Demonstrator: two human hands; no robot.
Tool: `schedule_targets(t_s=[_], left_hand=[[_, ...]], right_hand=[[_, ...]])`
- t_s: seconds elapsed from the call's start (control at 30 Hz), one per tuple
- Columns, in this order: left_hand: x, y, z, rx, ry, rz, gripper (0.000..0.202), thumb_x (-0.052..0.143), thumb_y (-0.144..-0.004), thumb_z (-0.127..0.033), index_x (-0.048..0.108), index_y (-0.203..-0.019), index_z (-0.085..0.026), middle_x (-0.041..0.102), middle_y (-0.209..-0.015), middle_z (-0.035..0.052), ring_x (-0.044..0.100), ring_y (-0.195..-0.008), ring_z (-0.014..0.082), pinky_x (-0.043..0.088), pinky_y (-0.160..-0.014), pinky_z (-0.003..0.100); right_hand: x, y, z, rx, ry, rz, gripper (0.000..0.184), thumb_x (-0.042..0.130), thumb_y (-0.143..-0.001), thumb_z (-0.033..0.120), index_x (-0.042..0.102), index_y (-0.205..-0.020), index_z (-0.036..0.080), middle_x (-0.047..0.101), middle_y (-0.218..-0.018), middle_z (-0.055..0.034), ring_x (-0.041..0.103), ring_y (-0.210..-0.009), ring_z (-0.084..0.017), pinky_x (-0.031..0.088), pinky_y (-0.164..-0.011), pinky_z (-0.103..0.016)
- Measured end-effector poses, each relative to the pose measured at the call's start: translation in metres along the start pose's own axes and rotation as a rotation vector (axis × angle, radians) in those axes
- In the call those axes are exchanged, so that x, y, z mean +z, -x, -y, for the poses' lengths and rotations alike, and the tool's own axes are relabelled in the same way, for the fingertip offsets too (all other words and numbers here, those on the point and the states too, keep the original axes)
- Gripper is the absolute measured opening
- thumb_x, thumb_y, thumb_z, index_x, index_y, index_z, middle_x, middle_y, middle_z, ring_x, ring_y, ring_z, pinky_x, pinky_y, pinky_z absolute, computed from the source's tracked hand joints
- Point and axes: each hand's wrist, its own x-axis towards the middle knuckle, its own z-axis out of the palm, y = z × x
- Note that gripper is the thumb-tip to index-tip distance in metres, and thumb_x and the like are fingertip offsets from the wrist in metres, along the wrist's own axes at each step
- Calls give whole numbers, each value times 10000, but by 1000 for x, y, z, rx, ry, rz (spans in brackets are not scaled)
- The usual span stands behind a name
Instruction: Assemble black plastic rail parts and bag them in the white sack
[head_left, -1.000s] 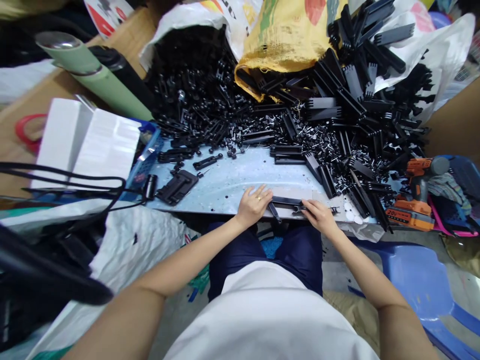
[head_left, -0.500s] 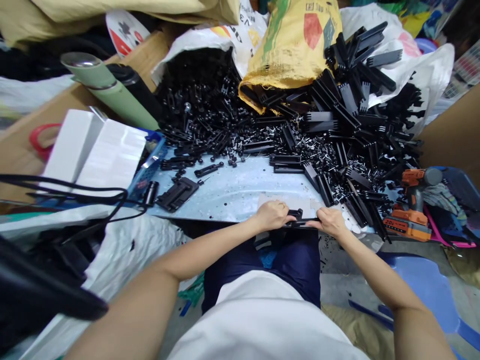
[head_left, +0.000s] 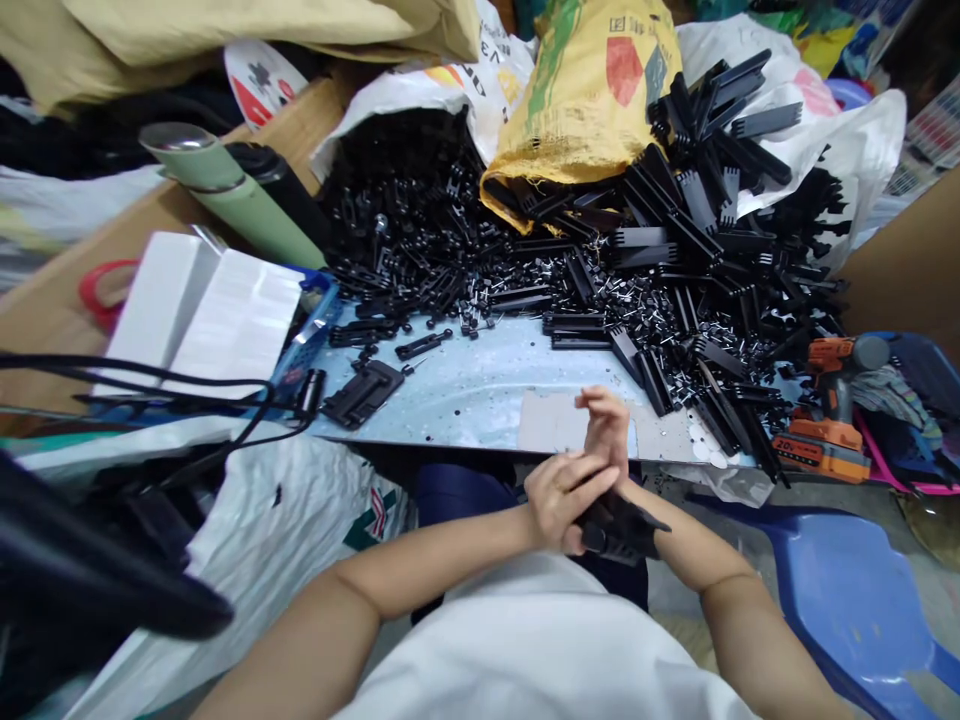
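Note:
Close to my lap, below the table's front edge, my left hand [head_left: 566, 495] is closed on a black plastic part [head_left: 619, 528]. The part has a flat body with a pointed corner sticking out to the right. Its left end is covered by my left fingers, so its full shape is hidden. My right hand [head_left: 606, 430] is raised just above, fingers apart and loosely bent upward, its heel and wrist against my left fingers and the part. Behind it lies a grey cardboard piece [head_left: 551, 420] on the light blue tabletop [head_left: 465, 385].
Small black parts and screws [head_left: 637, 305] heap across the back, with long forked black pieces [head_left: 709, 240] at right. A yellow sack [head_left: 585, 100] lies behind. An orange cordless drill [head_left: 825, 410] stands right; a black rectangular part [head_left: 365, 393] and green flask [head_left: 240, 200] are left.
Both hands have come back from the table edge toward my body. My right hand has let go and turned upward; the black part is now tilted in my left hand.

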Motion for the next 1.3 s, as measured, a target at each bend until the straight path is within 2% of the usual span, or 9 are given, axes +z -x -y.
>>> schedule_targets(t_s=[0.17, 0.27, 0.33, 0.53, 0.67, 0.8, 0.93, 1.13, 1.3], left_hand=[[24, -5, 80, -89, -425, 234, 747, 82, -908, -636, 564, -1099, -100, 556, -913, 162, 508, -828, 249, 421, -747, 353], [41, -26, 127, -297, -541, 518, 602, 312, -923, -593, 589, -967, -60, 540, -835, 183, 499, -862, 284, 414, -759, 370], [43, -41, 149, -392, -595, 527, 473, 411, -924, -489, 553, -1059, -59, 524, -987, 200, 457, -1011, 315, 390, -864, 424], [-44, -30, 197, -835, -838, 184, 322, 319, -796, -100, 537, -1025, -39, 464, -1072, 234, 407, -1055, 362, 383, -859, 527], [-105, -9, 218, -1100, -899, 216, 223, 343, -734, -55, 546, -827, -44, 488, -982, 237, 409, -1017, 377, 378, -853, 573], [-112, -11, 209, -861, -738, 154, 84, 499, -758, -155, 536, -820, -111, 505, -1017, 158, 387, -1098, 347, 315, -979, 563], [-79, -19, 169, -580, -348, 31, 197, 527, -835, -300, 544, -955, -145, 511, -1065, 101, 453, -1074, 253, 392, -982, 404], [-15, -16, 99, -520, 233, 242, 388, 321, -953, -330, 441, -1267, -136, 522, -1017, 93, 554, -764, 152, 492, -778, 275], [-2, -19, 80, -573, 205, 138, 374, 413, -948, -354, 484, -1245, -138, 544, -940, 87, 547, -874, 184, 475, -821, 272]], right_hand=[[-59, -50, -57, 56, 713, 63, 401, 429, -827, 501, 498, -1040, 169, 535, -1064, -161, 478, -1045, -279, 373, -904, -467], [-105, -70, -88, 306, 1033, 65, 453, 532, -766, 453, 540, -1044, 96, 568, -909, -195, 511, -908, -312, 398, -799, -485], [-123, -77, -98, 389, 1092, 147, 448, 573, -731, 403, 559, -1044, 83, 566, -768, -149, 528, -781, -274, 425, -722, -439], [-118, -64, -71, 153, 665, 9, 618, 592, -698, 396, 425, -1248, 169, 559, -765, -28, 491, -587, -130, 466, -603, -297], [-107, -42, -58, 63, 362, 203, 561, 588, -728, 393, 430, -1230, 195, 580, -852, -39, 564, -704, -140, 488, -616, -269], [-115, -23, -66, 21, 454, 593, 259, 549, -786, 346, 591, -983, 183, 623, -863, -62, 597, -789, -170, 498, -699, -306], [-99, -19, -68, 20, 673, 726, 443, 581, -777, 449, 592, -1120, 169, 624, -993, -126, 567, -956, -259, 442, -869, -445], [-34, -30, -50, 500, 203, 506, 575, 280, -900, 544, 436, -1316, 179, 609, -888, -92, 596, -684, -163, 520, -668, -350], [-24, -36, -34, 668, -191, 426, 761, 365, -831, 635, 230, -1432, 189, 503, -617, 20, 506, -487, -102, 476, -461, -244]])
